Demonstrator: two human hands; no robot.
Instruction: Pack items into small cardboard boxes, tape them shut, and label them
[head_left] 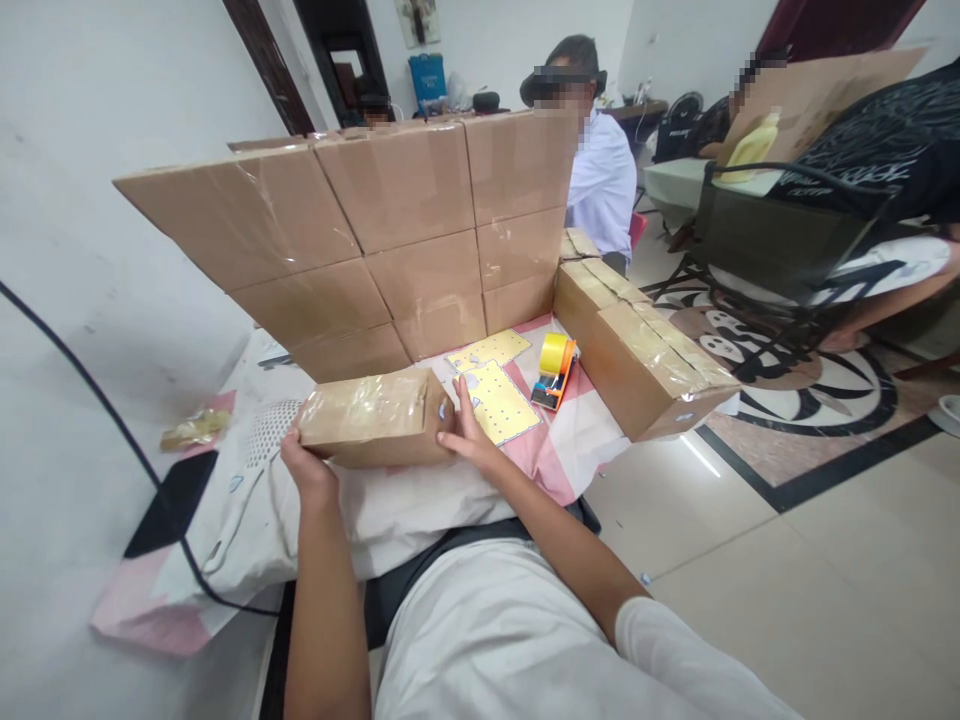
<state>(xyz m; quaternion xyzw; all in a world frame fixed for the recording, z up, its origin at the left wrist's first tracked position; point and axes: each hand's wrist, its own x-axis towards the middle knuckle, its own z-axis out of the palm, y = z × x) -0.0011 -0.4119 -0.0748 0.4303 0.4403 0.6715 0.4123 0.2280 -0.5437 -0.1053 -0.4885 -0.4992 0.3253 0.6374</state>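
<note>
A small taped cardboard box (375, 415) lies lengthwise in front of me between both hands, low over the near side of the table. My left hand (307, 460) is closed round its left end. Against the right end presses my right hand (469, 430), thumb low on the end face and fingers pointing up along it. Clear tape shines on the top of the box. Just beyond my right hand are yellow dotted sheets (501, 405). Farther right, a tape dispenser (553, 370) with orange sides and a yellow roll rests on the cloth.
Stacked cardboard boxes (427, 250) form a wall across the table. Taped boxes (637, 340) line the right edge. A dark phone-like slab (171, 503) lies at left, beside a black cable (97, 390). A person (604, 180) sits behind the stack; others sit at right.
</note>
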